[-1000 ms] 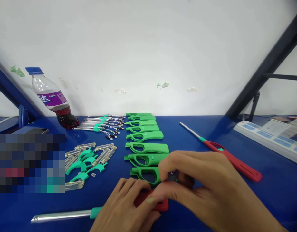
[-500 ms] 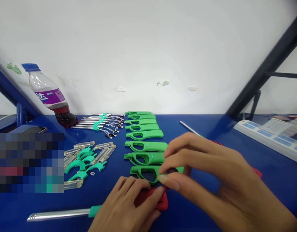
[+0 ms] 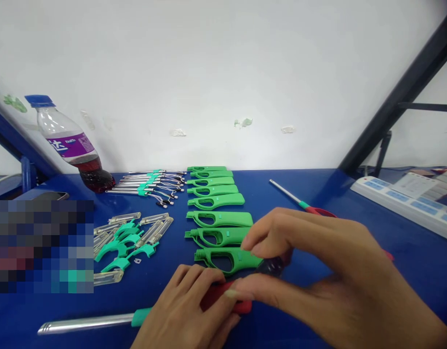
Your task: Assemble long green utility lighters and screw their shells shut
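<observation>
Eight green handle shells (image 3: 219, 219), stacked in a column on the blue table (image 3: 165, 261), the nearest partly behind the right hand. One red lighter (image 3: 243, 307), lying crosswise at the front, its silver tube pointing left; the left hand (image 3: 187, 305) is closed over its handle. One dark object (image 3: 271, 266), small and mostly hidden, in the right hand (image 3: 318, 271), whose fingers are curled and whose thumb reaches the red handle. One second red lighter (image 3: 320, 211), beyond the right hand. Assorted clear tubes (image 3: 151, 232) and teal pieces (image 3: 114, 248), heaped left; silver rods (image 3: 125, 186) with wires, behind; one bottle (image 3: 76, 145), far left.
</observation>
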A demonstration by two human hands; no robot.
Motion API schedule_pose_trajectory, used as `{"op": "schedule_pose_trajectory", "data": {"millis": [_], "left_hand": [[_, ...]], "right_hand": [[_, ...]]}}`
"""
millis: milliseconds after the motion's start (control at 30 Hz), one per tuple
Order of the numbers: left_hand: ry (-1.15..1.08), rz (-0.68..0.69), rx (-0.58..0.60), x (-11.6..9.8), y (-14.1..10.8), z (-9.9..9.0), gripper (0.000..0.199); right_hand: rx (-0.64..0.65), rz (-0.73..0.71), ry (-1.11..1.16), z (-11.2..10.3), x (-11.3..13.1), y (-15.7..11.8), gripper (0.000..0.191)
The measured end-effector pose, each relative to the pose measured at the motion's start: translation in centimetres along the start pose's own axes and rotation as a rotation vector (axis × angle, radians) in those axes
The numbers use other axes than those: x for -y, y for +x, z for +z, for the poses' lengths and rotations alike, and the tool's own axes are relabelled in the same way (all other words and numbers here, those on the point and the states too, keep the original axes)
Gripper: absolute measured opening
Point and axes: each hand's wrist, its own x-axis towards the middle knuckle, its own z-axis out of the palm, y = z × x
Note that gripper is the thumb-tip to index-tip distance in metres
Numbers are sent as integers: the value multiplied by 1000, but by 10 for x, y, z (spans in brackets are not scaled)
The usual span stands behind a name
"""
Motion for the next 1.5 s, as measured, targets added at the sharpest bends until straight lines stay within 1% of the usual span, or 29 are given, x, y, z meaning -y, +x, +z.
{"op": "schedule_pose_trajectory", "data": {"millis": [133,200,267,333,400,467,533,600,667,733,767,867,900,933,1000,1100,1167,1200,1233,1267,1300,1400,1467,1500], "left_hand": [[21,2,-31,0,0,0,22],[33,4,-43,0,0,0,25],[38,9,-30,0,-1,0,30],[35,16,-9,1,-1,0,33],[29,21,-1,2,-1,0,33],[23,27,-8,2,-1,0,33],[24,29,-16,2,-1,-1,32],[27,25,-18,1,-1,-1,31],[31,22,-17,0,-1,-2,30],[29,25,-16,0,-1,-2,28],[25,24,-12,0,-1,-2,27],[33,14,9,0,-1,-1,26],[42,12,13,0,-1,0,26],[47,12,10,1,-1,0,27],[43,22,-22,0,-1,1,27],[33,37,-75,0,0,0,26],[46,37,-75,0,1,-1,27],[48,34,-61,1,1,-2,27],[49,32,-44,1,2,-2,27],[49,36,-25,1,2,-2,27],[52,39,-14,1,2,-2,29],[69,42,-33,1,2,-1,34],[67,40,-50,1,1,-1,34],[58,39,-51,1,0,0,33]], "right_hand": [[-5,5,-107,6,1,2,40],[-57,-1,-173,11,1,3,48],[-121,-20,-240,16,0,5,54],[-166,-63,-280,20,0,7,59],[-176,-130,-312,23,0,9,64],[-173,-189,-360,26,1,11,70],[-160,-210,-384,28,2,13,73],[-102,-167,-346,28,3,14,75],[4,-91,-259,26,5,13,75],[121,-23,-155,23,6,11,70],[171,0,-99,21,6,9,62],[296,31,101,13,5,6,22],[319,32,171,10,4,5,13],[334,38,234,8,3,5,11],[342,69,307,5,1,5,13],[344,175,294,2,-2,3,17],[344,204,304,-2,-4,-1,12],[341,189,324,-4,-5,-5,9],[332,153,346,-7,-6,-8,15],[345,120,362,-10,-8,-12,26],[348,76,365,-13,-9,-14,29],[334,95,301,-17,-11,-14,19],[293,85,256,-16,-11,-9,10],[264,76,236,-15,-10,-6,9]]}}
